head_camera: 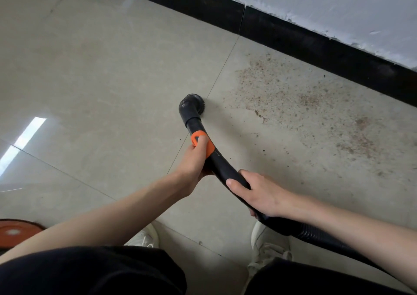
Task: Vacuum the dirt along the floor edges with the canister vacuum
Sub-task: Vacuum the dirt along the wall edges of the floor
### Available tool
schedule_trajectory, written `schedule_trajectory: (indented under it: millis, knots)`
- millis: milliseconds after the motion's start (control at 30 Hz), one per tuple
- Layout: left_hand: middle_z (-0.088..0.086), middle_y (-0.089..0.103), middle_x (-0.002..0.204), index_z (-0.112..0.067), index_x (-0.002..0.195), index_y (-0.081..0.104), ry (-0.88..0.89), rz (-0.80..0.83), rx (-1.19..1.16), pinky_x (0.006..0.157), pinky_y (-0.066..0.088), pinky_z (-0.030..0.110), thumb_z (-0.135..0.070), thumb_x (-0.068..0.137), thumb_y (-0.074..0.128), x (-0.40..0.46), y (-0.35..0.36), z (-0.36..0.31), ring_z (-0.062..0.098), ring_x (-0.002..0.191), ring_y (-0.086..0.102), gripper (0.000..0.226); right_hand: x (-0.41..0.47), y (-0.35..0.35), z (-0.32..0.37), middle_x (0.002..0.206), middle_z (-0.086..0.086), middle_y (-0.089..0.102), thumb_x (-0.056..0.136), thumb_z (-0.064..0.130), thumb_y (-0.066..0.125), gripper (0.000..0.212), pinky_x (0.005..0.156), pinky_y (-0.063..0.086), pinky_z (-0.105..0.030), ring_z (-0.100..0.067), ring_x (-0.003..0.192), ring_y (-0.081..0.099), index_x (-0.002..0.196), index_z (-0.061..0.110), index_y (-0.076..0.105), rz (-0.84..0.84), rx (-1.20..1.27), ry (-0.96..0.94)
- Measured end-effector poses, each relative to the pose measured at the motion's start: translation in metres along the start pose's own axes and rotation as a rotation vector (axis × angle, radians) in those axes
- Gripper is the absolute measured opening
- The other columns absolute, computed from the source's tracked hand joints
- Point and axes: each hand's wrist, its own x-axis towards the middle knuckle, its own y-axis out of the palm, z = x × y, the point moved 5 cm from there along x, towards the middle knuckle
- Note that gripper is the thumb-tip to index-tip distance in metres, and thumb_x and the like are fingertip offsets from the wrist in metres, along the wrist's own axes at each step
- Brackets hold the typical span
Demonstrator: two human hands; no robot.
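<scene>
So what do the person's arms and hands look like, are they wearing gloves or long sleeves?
No gloves and no long sleeves. The left hand and the right hand are both bare, and both forearms are bare as far as the picture shows. I can see no watch, ring or bracelet. Lower down the person wears dark black clothing and pale white lace-up shoes.

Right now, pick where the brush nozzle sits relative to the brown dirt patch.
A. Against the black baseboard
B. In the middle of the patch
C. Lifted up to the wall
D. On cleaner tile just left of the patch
D. The brush nozzle rests on pale tile by the grout line, with the dirt patch spread to its right, toward the baseboard.
</scene>
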Motion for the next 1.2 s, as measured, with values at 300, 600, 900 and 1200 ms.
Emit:
schedule_trajectory:
  millis: [300,600,900,1200]
  knots:
    - [0.009,0.055,0.079,-0.010,0.085,0.044,-0.150,-0.034,-0.145,0.075,0.055,0.038,-0.033,0.091,0.040,-0.020,-0.005,0.028,0.028,0.078,0.062,0.024,-0.008,-0.018,-0.010,0.052,-0.007,0.058,0.099,0.045,0.042,0.035,0.037,0.040,-0.020,-0.018,0.041,0.055,0.088,0.013,0.045,0.307,0.066,0.020]
    - [0.012,0.055,0.090,-0.008,0.090,0.045,-0.157,0.022,-0.117,0.072,0.056,0.036,-0.032,0.093,0.039,-0.016,0.023,0.031,0.029,0.085,0.061,0.024,-0.016,-0.031,-0.032,0.048,0.000,0.058,0.095,0.048,0.045,0.038,0.039,0.041,-0.021,-0.020,0.043,0.057,0.087,0.011,0.051,0.218,0.037,0.062]
    - [0.008,0.053,0.083,-0.005,0.094,0.050,-0.009,0.049,-0.004,0.068,0.054,0.033,-0.034,0.096,0.040,0.019,0.062,-0.001,0.023,0.079,0.059,0.032,-0.013,-0.047,-0.032,0.051,-0.009,0.061,0.092,0.052,0.045,0.041,0.050,0.051,-0.034,-0.023,0.044,0.059,0.076,0.014,0.045,-0.088,0.138,0.049]
    - [0.008,0.056,0.085,-0.005,0.088,0.050,0.049,0.122,0.089,0.065,0.054,0.031,-0.042,0.099,0.040,0.061,0.086,-0.053,0.021,0.078,0.060,0.040,0.024,-0.087,-0.030,0.054,-0.010,0.065,0.092,0.057,0.045,0.046,0.051,0.052,-0.031,-0.023,0.047,0.063,0.076,0.014,0.046,-0.203,0.228,0.094]
